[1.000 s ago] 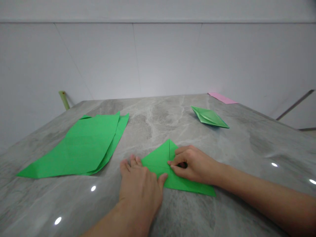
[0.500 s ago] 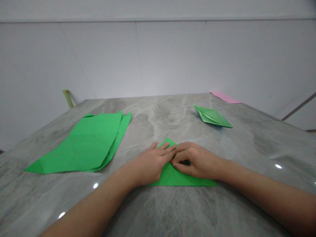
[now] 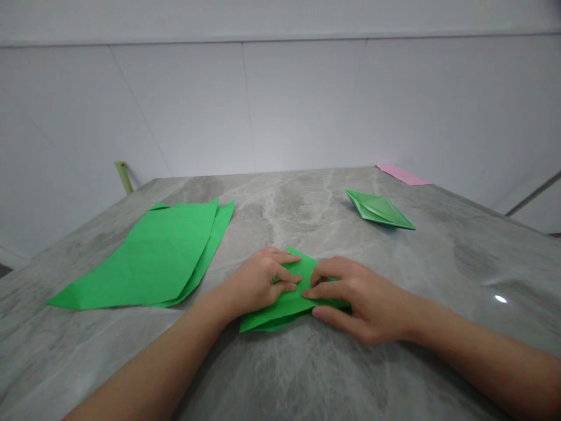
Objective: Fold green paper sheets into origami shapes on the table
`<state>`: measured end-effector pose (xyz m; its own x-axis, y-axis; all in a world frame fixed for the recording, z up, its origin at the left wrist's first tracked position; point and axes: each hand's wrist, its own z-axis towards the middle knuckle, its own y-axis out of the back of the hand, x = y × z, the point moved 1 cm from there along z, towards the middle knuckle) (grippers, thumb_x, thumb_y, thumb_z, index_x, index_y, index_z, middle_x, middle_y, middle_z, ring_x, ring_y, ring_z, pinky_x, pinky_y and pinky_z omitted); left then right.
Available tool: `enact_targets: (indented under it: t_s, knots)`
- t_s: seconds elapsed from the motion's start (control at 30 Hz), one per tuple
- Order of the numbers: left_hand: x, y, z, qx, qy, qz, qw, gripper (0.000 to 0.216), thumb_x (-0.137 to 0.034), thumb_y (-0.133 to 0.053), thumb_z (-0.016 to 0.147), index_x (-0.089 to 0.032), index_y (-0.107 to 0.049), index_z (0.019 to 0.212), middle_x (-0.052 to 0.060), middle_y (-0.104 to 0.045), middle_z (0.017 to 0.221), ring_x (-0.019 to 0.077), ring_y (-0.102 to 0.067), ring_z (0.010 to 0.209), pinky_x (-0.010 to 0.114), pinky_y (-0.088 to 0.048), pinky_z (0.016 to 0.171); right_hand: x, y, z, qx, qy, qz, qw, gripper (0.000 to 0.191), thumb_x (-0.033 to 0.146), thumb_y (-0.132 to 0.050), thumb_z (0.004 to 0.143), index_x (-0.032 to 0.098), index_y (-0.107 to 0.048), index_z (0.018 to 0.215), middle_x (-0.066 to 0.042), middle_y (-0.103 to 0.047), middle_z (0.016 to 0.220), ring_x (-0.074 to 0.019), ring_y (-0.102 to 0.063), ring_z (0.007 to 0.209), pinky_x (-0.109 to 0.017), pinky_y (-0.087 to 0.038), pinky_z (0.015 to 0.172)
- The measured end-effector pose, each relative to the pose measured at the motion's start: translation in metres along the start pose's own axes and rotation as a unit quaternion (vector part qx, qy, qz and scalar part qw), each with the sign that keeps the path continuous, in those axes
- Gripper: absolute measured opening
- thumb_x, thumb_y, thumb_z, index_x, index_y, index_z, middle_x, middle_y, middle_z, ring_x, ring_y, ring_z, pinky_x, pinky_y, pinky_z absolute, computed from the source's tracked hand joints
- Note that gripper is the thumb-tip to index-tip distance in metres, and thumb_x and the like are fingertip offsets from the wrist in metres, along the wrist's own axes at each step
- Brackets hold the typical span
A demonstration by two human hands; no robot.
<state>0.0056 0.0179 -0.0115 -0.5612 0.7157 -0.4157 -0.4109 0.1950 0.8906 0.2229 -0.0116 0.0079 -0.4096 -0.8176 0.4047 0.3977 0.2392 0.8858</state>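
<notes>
Far left, a small dark patch (image 3: 4,270) is cut by the frame edge; not identifiable. White wall (image 3: 188,105) is seen across the whole back, marked by thin seams and one long horizontal line near the top. A pale green strip (image 3: 124,177) is seen leaning at the table's far left corner. Grey marble-patterned table (image 3: 280,216), glossy, narrowing toward the far edge. On its left side, green sheets (image 3: 162,251) are loosely stacked, corners uneven, one long point aimed near left. Near centre, the folded green paper (image 3: 291,301) is laid on the table between both hands, its near left edge parted into layers. Its left part is covered by the left hand (image 3: 258,280), fingers spread, tips rested on top. Its right part is touched by the right hand (image 3: 362,298), fingers bent and slightly apart, thumb at the near edge; whether paper is pinched there cannot be told. Farther right, a folded green diamond (image 3: 380,210) is set well apart. Pink paper (image 3: 404,175) is placed at the far right edge. Near right, a bright light spot (image 3: 500,299) is reflected; beyond the table, a dark slanting line (image 3: 532,195) is seen.
</notes>
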Motion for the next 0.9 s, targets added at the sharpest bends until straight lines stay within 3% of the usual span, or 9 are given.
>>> enact_targets:
  t_s: [0.2,0.37,0.47,0.57,0.73,0.8,0.9]
  knots:
    - [-0.002,0.000,0.000,0.003,-0.011,0.000,1.000,0.016,-0.024,-0.069,0.088,-0.025,-0.077,0.102,0.005,-0.065,0.131,0.0228,-0.061,0.117,0.041,-0.041,0.107,-0.005,0.001,0.001,-0.024,-0.014,-0.030,0.999,0.023,0.022,-0.053,0.094,0.017,-0.074,0.096,-0.008,-0.068,0.082,-0.0192,-0.062,0.079,-0.034,-0.047,0.077]
    - [-0.001,0.002,0.000,0.018,-0.031,0.004,0.999,0.016,-0.023,-0.062,0.093,-0.025,-0.078,0.097,0.002,-0.065,0.131,0.0210,-0.062,0.107,0.038,-0.045,0.099,-0.016,-0.001,0.002,-0.081,-0.061,-0.134,0.986,0.017,0.029,-0.062,0.090,0.020,-0.074,0.099,-0.007,-0.070,0.088,-0.0238,-0.063,0.090,-0.055,-0.035,0.101]
    - [-0.002,0.003,0.001,0.036,-0.034,-0.009,0.999,0.022,-0.026,-0.055,0.098,-0.024,-0.077,0.097,0.002,-0.070,0.122,0.0185,-0.064,0.097,0.034,-0.048,0.092,-0.023,-0.004,0.002,-0.105,-0.133,-0.183,0.968,0.038,0.036,-0.071,0.084,0.021,-0.067,0.118,-0.012,-0.067,0.111,-0.0316,-0.059,0.109,-0.067,-0.023,0.108]
    - [-0.003,0.005,0.003,0.008,0.015,-0.015,1.000,0.031,-0.030,-0.042,0.103,-0.023,-0.071,0.114,0.003,-0.074,0.109,0.0182,-0.067,0.094,0.032,-0.050,0.087,-0.028,-0.008,0.001,-0.120,-0.200,-0.226,0.946,0.067,0.046,-0.074,0.079,0.017,-0.053,0.136,-0.020,-0.057,0.129,-0.0393,-0.050,0.124,-0.073,-0.020,0.107]
    - [-0.003,0.007,0.002,-0.078,0.077,-0.052,0.993,0.037,-0.030,-0.038,0.104,-0.020,-0.058,0.133,0.003,-0.077,0.100,0.0184,-0.071,0.096,0.033,-0.051,0.090,-0.033,-0.012,0.000,-0.145,-0.250,-0.279,0.916,0.078,0.053,-0.070,0.079,0.016,-0.044,0.143,-0.024,-0.048,0.138,-0.0432,-0.041,0.133,-0.076,-0.014,0.108]
    - [-0.003,0.006,0.001,-0.096,0.064,-0.038,0.993,0.035,-0.033,-0.042,0.103,-0.021,-0.061,0.130,0.003,-0.078,0.095,0.0182,-0.072,0.088,0.035,-0.051,0.091,-0.037,-0.013,0.001,-0.158,-0.269,-0.294,0.904,0.083,0.058,-0.068,0.078,0.015,-0.041,0.144,-0.026,-0.045,0.140,-0.0453,-0.037,0.135,-0.077,-0.014,0.106]
    - [-0.007,-0.001,0.000,-0.080,-0.018,-0.011,0.997,0.031,-0.036,-0.053,0.099,-0.025,-0.067,0.124,0.002,-0.077,0.093,0.0160,-0.070,0.076,0.039,-0.046,0.099,-0.046,-0.014,0.003,-0.167,-0.305,-0.292,0.891,0.098,0.064,-0.069,0.073,0.012,-0.034,0.147,-0.029,-0.040,0.144,-0.0474,-0.030,0.139,-0.077,-0.015,0.106]
